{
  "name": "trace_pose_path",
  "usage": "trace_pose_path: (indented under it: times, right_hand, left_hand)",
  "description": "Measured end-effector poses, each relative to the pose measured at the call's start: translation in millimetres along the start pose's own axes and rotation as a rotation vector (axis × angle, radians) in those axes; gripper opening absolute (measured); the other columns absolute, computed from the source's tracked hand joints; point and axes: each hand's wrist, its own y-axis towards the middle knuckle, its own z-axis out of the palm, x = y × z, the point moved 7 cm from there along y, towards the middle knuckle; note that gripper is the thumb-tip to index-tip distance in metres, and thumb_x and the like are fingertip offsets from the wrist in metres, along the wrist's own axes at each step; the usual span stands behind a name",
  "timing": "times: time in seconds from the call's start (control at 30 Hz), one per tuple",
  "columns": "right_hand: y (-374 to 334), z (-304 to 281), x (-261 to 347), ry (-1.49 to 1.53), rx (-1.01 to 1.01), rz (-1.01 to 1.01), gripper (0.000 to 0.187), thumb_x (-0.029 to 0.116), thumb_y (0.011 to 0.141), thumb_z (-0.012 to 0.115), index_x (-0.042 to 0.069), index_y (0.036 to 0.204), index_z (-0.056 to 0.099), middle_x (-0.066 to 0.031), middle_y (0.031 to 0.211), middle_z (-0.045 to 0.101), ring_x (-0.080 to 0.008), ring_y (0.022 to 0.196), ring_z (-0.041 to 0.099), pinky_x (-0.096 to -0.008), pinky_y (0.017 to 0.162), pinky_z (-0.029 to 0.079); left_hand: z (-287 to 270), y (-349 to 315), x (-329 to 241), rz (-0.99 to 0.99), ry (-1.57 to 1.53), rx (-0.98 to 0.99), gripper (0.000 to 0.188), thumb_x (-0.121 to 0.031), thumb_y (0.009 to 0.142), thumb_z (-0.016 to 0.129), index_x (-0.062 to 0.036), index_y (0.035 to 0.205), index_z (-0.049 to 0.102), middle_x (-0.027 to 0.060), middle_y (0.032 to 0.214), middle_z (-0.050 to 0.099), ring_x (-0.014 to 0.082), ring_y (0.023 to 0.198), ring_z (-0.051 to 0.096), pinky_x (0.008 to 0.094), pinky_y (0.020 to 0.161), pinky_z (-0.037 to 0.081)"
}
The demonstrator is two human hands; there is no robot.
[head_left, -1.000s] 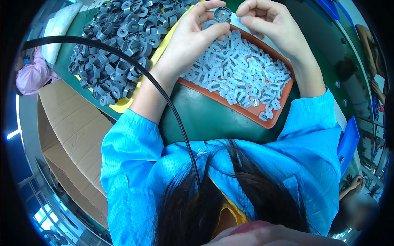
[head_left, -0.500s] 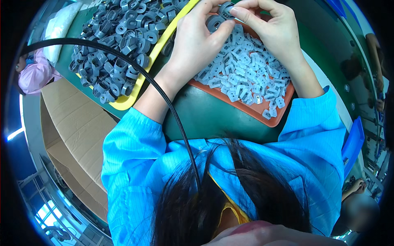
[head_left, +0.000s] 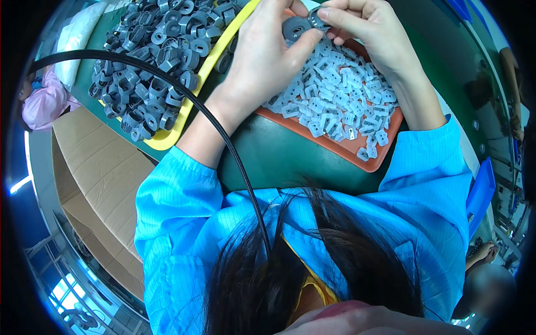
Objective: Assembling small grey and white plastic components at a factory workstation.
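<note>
At the top centre, both hands meet around a small dark grey plastic housing [head_left: 319,19]. My left hand [head_left: 259,56] is closed with its thumb near the housing's lower edge. My right hand [head_left: 375,34] pinches the housing between thumb and fingers. A second rounded grey plastic piece [head_left: 295,28] shows beside my left thumb; I cannot tell if it lies in the palm or behind it. Below the hands, many small translucent white plastic pieces [head_left: 335,95] are heaped in an orange tray [head_left: 360,158].
A yellow-rimmed tray [head_left: 192,111] full of grey housings [head_left: 146,67] stands at the left. A black cable [head_left: 223,131] arcs across the view. An open cardboard box [head_left: 97,173] is at the left, a blue bin [head_left: 481,195] at the right. Other people are at both sides.
The grey housing has shifted slightly right and down, and has turned so that more of its inside faces up. My right fingers have moved along with it.
</note>
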Motion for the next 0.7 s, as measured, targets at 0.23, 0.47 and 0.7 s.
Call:
trace_pose_path:
  times: [0.23,0.47,0.7]
  right_hand:
    - [-9.7,-6.5,-3.7,-0.076,0.265,0.066,0.027,0.01,0.092,0.072,0.0,0.116,0.064,-0.0017,0.091,0.07,-0.0062,0.076,0.067,-0.0207,0.073,0.056]
    - [-13.3,-2.9,4.6,-0.204,0.315,-0.053,0.029,0.004,0.093,0.069,-0.001,0.121,0.062,-0.0048,0.096,0.071,-0.0061,0.079,0.066,-0.0209,0.076,0.055]
    - [-1.3,-27.2,14.9,-0.107,0.033,-0.076,0.028,0.001,0.093,0.07,-0.001,0.118,0.059,-0.0038,0.089,0.07,-0.0083,0.079,0.064,-0.0237,0.074,0.053]
  left_hand:
    - [-5.4,7.9,-22.1,-0.129,0.189,0.278,0.034,0.0,0.095,0.068,0.0009,0.129,0.063,0.0062,0.109,0.07,0.0161,0.1,0.067,0.0258,0.091,0.052]
    - [0.7,1.0,-3.2,-0.306,-0.234,0.251,0.038,-0.002,0.091,0.078,0.003,0.126,0.063,0.0064,0.113,0.071,0.0119,0.103,0.069,0.0269,0.089,0.057]
    - [8.4,-0.1,16.1,-0.486,-0.673,0.032,0.035,0.0,0.097,0.066,-0.0003,0.132,0.062,0.0034,0.111,0.069,0.013,0.099,0.066,0.0255,0.089,0.052]
